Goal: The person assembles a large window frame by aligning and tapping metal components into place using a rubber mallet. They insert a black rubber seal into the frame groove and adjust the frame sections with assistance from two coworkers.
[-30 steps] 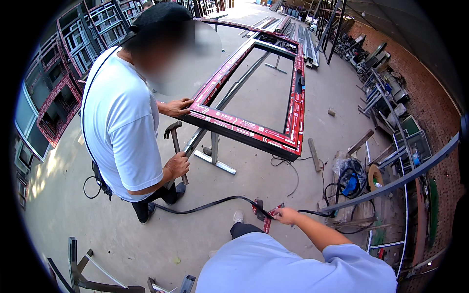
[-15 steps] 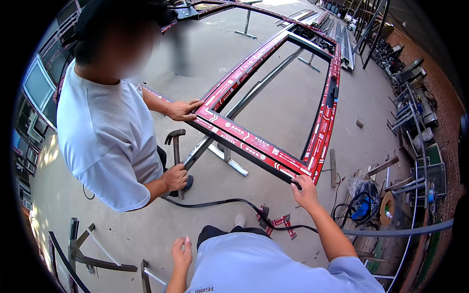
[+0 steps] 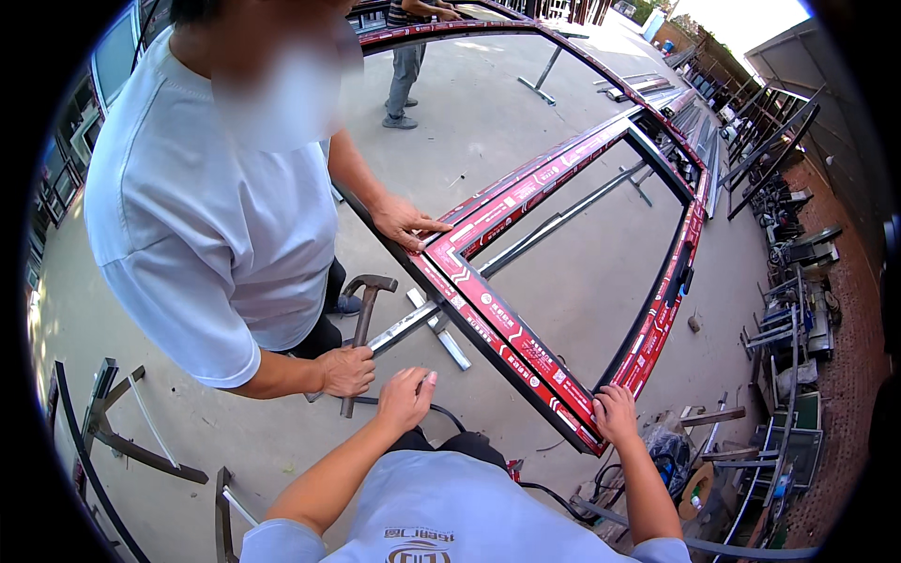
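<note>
A large dark window frame, its faces covered in red printed protective film, stretches across the middle with an inner sash lying in it. My right hand is at its near right corner, fingers curled over the edge. My left hand is raised left of the frame, loosely bent with the thumb apart; no object shows in it. Across from me, a co-worker's one hand lies on the frame's left corner. The co-worker's other hand grips a claw hammer, head up.
A metal support bar runs beneath the frame. Curved dark profiles lie at lower left. Plastic wrap, a tape roll and black hose lie at lower right. Racks of metal parts line the right wall. Another person stands at the back.
My left hand has risen toward the frame. My right hand stays at the near right corner, farther in over its edge. The view has shifted, bringing the person at the back into sight.
</note>
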Action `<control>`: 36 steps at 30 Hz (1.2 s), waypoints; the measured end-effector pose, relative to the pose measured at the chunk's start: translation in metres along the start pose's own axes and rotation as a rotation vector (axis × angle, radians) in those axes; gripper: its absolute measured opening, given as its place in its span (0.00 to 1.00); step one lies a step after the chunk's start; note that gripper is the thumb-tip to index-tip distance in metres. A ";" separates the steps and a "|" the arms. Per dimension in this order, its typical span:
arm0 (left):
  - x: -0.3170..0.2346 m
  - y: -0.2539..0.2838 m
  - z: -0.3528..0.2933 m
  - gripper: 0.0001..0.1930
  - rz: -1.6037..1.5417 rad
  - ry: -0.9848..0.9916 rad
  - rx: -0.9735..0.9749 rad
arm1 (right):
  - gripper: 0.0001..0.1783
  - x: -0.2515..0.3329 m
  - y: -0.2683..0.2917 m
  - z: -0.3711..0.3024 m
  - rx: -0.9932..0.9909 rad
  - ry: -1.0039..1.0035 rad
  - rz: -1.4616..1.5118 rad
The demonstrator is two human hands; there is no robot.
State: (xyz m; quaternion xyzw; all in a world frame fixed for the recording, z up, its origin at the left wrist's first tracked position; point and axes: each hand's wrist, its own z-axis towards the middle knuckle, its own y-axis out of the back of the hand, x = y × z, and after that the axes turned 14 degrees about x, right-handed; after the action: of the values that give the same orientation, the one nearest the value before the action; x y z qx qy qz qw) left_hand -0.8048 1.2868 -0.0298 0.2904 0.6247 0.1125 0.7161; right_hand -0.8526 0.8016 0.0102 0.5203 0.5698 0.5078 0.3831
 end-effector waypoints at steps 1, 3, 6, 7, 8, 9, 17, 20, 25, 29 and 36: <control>0.008 0.001 0.018 0.13 0.055 -0.041 0.011 | 0.11 -0.004 0.006 0.008 0.035 0.043 -0.025; 0.023 0.001 0.042 0.09 0.150 -0.097 0.011 | 0.11 -0.017 0.014 0.021 0.133 0.086 -0.075; 0.043 0.001 0.066 0.07 0.257 -0.104 -0.077 | 0.11 -0.038 0.017 0.042 0.259 0.117 -0.153; 0.048 0.001 0.073 0.08 0.290 -0.086 -0.143 | 0.11 -0.045 0.018 0.049 0.306 0.126 -0.204; 0.052 0.003 0.079 0.08 0.325 -0.066 -0.201 | 0.11 -0.049 0.016 0.055 0.356 0.133 -0.247; 0.058 0.007 0.084 0.10 0.385 -0.050 -0.210 | 0.13 -0.054 0.015 0.062 0.359 0.167 -0.276; 0.107 0.034 0.096 0.10 0.561 0.196 -0.224 | 0.16 -0.095 0.012 0.112 0.578 0.370 -0.323; 0.121 0.035 0.089 0.10 0.563 0.327 -0.182 | 0.19 -0.108 0.014 0.124 0.701 0.298 -0.350; 0.126 0.035 0.087 0.10 0.479 0.408 -0.177 | 0.20 -0.107 0.025 0.135 0.771 0.364 -0.311; 0.125 0.032 0.087 0.10 0.427 0.433 -0.123 | 0.21 -0.109 0.032 0.135 0.772 0.415 -0.314; 0.133 0.024 0.089 0.10 0.409 0.396 -0.181 | 0.20 -0.090 0.102 0.138 0.850 0.378 -0.369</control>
State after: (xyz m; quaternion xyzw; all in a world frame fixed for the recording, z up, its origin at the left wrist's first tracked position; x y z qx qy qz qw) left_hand -0.6889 1.3508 -0.1221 0.3178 0.6682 0.3642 0.5656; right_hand -0.6837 0.7325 0.0752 0.4196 0.8684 0.2401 0.1109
